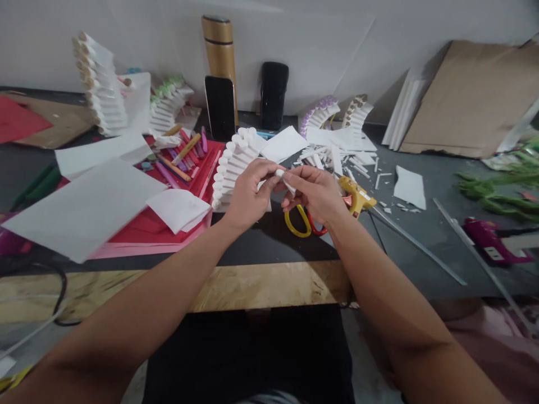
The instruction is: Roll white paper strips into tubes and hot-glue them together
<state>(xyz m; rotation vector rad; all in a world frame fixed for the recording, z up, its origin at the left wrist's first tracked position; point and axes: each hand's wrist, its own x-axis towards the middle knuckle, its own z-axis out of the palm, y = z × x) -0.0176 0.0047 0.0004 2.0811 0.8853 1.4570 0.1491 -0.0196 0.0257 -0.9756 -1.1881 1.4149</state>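
Observation:
My left hand [248,191] and my right hand [314,191] meet over the middle of the dark table, both pinched on a small rolled strip of white paper [283,177]. Just behind my left hand stands a curved white piece made of several rolled paper tubes [231,163]. Under my right hand lie scissors with yellow and red handles [301,224]. A yellow glue gun [357,193] rests right of my right hand.
White sheets [88,207] lie on red paper [143,230] at the left, with pens [181,154] behind. Similar rolled pieces [101,84] stand at the back, beside a phone [219,106] and bottle [219,45]. Paper scraps [353,163], cardboard [471,101], a purple glue gun [492,241].

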